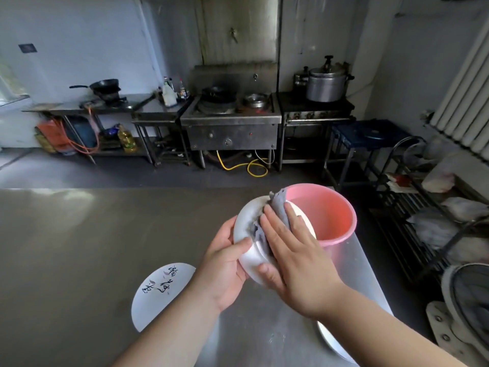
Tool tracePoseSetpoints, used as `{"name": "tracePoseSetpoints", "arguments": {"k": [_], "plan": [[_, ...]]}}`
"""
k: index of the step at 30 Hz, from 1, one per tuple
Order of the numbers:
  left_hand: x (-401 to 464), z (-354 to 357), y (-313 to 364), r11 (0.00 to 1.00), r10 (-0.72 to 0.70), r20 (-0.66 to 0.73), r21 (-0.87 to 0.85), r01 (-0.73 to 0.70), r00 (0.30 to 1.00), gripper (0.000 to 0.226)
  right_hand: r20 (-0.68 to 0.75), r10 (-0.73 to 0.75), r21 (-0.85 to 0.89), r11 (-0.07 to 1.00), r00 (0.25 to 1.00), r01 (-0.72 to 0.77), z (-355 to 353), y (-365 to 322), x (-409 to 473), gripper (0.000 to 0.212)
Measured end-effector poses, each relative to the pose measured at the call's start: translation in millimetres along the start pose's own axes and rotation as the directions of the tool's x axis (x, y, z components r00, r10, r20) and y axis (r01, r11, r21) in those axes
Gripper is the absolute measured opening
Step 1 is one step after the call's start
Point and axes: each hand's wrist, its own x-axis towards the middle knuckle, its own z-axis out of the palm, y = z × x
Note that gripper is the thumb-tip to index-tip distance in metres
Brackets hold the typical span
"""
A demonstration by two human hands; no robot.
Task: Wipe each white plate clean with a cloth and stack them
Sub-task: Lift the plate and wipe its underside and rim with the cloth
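1. A steel tabletop (pixel 79 247) fills the near half of a working kitchen, with a person's two bare arms reaching out over it.
2. A pink bucket (pixel 328 215) stands on the tabletop's far right part, directly behind the raised plate.
3. A white plate with black lettering (pixel 161 290) lies flat on the tabletop, left of the arms and well apart from the bucket; the rim of another plate (pixel 332 341) shows at the near right edge, under the right forearm.
4. A white plate (pixel 247 218) is held tilted above the tabletop, its face turned toward the person.
5. The left hand (pixel 225 263) grips the plate's lower left rim, thumb curled over the front.
6. The right hand (pixel 291 250) lies across the plate with fingers (pixel 272 221) straight, pressing the cloth flat.
7. The grey cloth (pixel 277 205) sits under those fingers, bunched toward the upper rim; the bare left side of the plate likely comes next.
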Motion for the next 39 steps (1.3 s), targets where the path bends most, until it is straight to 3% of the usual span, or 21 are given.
{"name": "tracePoseSetpoints", "arguments": {"k": [5, 10, 17, 22, 29, 34, 39], "plan": [[2.9, -3.1, 6.9, 1.0, 0.012, -0.06, 0.003, -0.011, 0.998, 0.054, 0.073, -0.103, -0.108, 0.988, 0.992, 0.11, 4.7, -3.1, -29.6, 0.089], [-5.1, 5.6, 7.3, 1.0, -0.005, -0.002, 0.009, 0.005, 1.0, 0.062, 0.14, 0.12, -0.298, 0.952, 0.983, -0.074, -21.7, 12.5, 10.3, 0.094], [-2.6, 3.4, 14.9, 0.998, 0.03, -0.025, -0.047, -0.031, 0.999, 0.063, 0.092, -0.037, -0.183, 0.982, 0.995, 0.053, -3.1, -13.6, -33.0, 0.099], [-8.3, 10.9, 17.3, 0.997, 0.054, -0.02, -0.047, -0.055, 0.998, 0.063, 0.044, 0.109, -0.23, 0.968, 0.993, -0.096, -29.8, 9.8, 0.6, 0.092], [-5.4, 15.1, 25.0, 0.987, 0.105, -0.056, -0.113, -0.111, 0.993, 0.062, -0.152, 0.107, 0.035, 0.994, 0.983, -0.103, -5.1, -14.4, -42.6, 0.086], [-10.9, 16.8, 23.3, 0.984, 0.103, -0.005, -0.143, -0.103, 0.995, 0.058, -0.157, 0.298, 0.196, 0.944, 0.941, -0.267, -45.5, 11.7, 1.6, 0.079], [-9.0, 18.2, 32.8, 0.973, 0.162, 0.013, -0.169, -0.157, 0.987, 0.06, -0.198, 0.199, 0.266, 0.953, 0.96, -0.142, -48.0, 0.4, -9.3, 0.077]]}}
